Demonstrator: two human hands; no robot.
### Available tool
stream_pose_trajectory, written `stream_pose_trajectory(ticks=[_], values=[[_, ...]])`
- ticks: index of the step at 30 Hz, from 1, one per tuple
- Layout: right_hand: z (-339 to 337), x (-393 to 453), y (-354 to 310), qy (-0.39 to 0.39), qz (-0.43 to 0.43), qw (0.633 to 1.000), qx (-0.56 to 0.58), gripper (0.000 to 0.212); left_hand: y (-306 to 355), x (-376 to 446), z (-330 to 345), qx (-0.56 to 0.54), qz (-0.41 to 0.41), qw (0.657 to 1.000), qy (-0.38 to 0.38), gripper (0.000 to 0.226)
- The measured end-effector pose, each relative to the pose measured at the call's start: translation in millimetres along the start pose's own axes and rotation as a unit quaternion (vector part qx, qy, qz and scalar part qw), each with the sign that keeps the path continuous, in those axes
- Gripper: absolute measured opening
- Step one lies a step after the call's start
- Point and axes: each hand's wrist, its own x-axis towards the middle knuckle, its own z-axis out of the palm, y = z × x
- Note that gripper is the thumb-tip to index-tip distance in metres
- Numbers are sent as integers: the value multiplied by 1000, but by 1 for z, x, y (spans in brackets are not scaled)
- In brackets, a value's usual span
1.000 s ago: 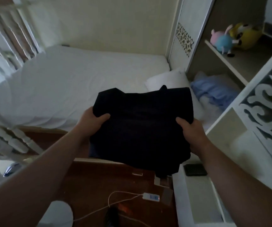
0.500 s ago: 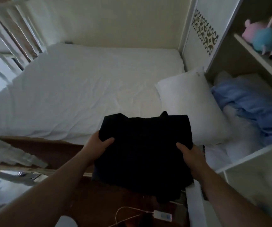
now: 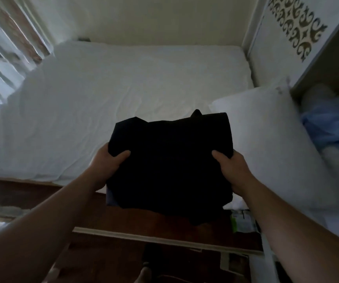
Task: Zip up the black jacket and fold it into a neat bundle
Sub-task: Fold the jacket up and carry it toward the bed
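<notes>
Fabric looks soft, light: left hand and right hand clamp the black jacket bundle's sides, probably zipped.

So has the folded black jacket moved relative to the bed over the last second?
Yes. The black jacket, gripped by the left hand and right hand, has gone forward: earlier it hung over the wooden floor, now it overlaps the bed beside the pillow.

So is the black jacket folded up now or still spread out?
Folded. The black jacket is a compact, roughly square bundle, gripped at its sides by the left hand and right hand above the bed.
</notes>
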Motion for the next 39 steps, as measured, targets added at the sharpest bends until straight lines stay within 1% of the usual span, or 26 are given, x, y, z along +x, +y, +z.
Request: stream_pose_trajectory(ticks=[4, 8, 10, 13, 16, 19, 21, 24, 26, 28, 29, 31, 32, 33, 34, 35, 36, 37, 38, 39], values=[[32, 86, 15, 26, 11, 1000, -4, 39, -29, 98, 21, -12, -15, 1000, -16, 30], [66, 188, 55, 45, 16, 999, -12, 42, -78, 209, 53, 7, -14, 1000, -26, 44], [80, 236, 77, 48, 17, 999, -18, 47, -103, 258, 68, 15, -12, 1000, -16, 49], [96, 297, 112, 45, 15, 999, -22, 56, -141, 316, 93, 39, -3, 999, -6, 54], [104, 346, 147, 62, 7, 997, -41, 52, -173, 359, 112, 53, 2, 999, -12, 53], [109, 378, 175, 89, 3, 995, -42, 45, -201, 388, 128, 65, -9, 998, -22, 55], [110, 391, 193, 110, 9, 993, -36, 49, -220, 400, 135, 71, -19, 997, -19, 61], [111, 398, 218, 142, 22, 988, -49, 56, -239, 404, 143, 76, -30, 997, -12, 78], [112, 394, 225, 155, 17, 984, -81, 68, -245, 398, 147, 113, -32, 993, -3, 88], [114, 388, 226, 167, 11, 978, -127, 84, -244, 390, 153, 176, 0, 984, -5, 96], [113, 385, 223, 170, 18, 974, -148, 92, -241, 386, 155, 210, 16, 978, -12, 97], [112, 384, 210, 162, 46, 970, -177, 107, -234, 388, 157, 284, 9, 959, -19, 91], [111, 382, 198, 165, 52, 961, -217, 113, -228, 388, 157, 332, 8, 943, -16, 85], [111, 379, 184, 178, 30, 938, -295, 114, -220, 386, 158, 379, 34, 925, -8, 80], [113, 377, 170, 200, -41, 895, -397, 111, -210, 383, 161, 410, 91, 908, 3, 76], [118, 377, 159, 203, -156, 839, -481, 104, -201, 380, 165, 422, 163, 892, 3, 73], [126, 378, 151, 167, -266, 783, -537, 96, -194, 379, 170, 431, 231, 872, -11, 70], [134, 379, 148, 106, -323, 741, -579, 89, -190, 377, 176, 450, 277, 848, -38, 68], [141, 381, 152, 41, -309, 726, -613, 86, -191, 377, 180, 474, 296, 827, -68, 67], [145, 382, 159, -2, -242, 734, -634, 86, -196, 378, 182, 498, 283, 815, -92, 70]])
